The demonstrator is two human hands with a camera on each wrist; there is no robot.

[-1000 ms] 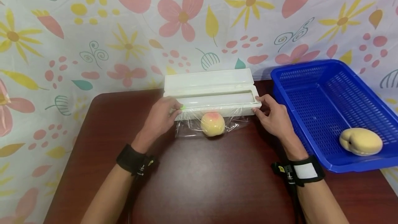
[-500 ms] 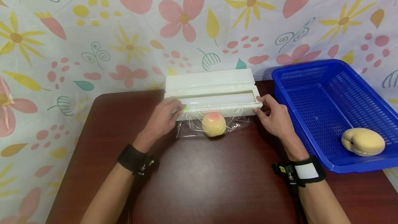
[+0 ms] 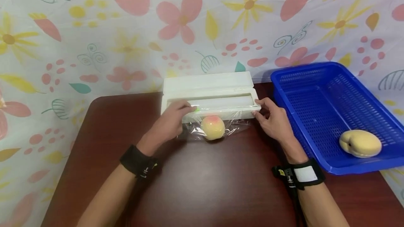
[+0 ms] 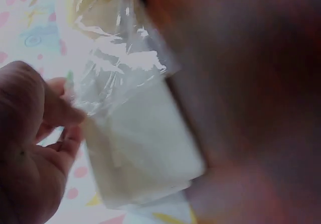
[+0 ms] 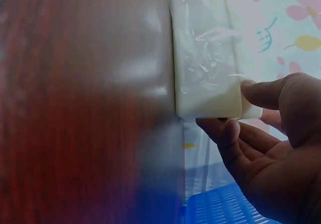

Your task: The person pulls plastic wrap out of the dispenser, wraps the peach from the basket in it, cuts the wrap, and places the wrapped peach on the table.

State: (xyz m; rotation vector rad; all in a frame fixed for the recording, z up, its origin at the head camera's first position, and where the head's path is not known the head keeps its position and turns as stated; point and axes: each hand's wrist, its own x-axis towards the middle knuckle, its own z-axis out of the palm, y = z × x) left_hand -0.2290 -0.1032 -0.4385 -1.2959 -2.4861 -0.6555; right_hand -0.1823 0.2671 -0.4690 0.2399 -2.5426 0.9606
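Note:
A long white cling film box lies on the table with its lid tipped back and a film roll inside. My left hand has its fingertips at a small green slide cutter on the box's front edge; the left wrist view is blurred there. My right hand grips the box's right end between thumb and fingers, as the right wrist view also shows. In front of the box sits a yellow-pink peach, with clear film stretched from the box over it.
A blue plastic basket stands at the right of the table, holding a pale yellow fruit-like thing. Behind the table hangs a flowered cloth, close to the box lid.
My left hand has slid the green slide cutter to the right along the box's front edge. My right hand keeps its hold on the box end. The peach stays in place.

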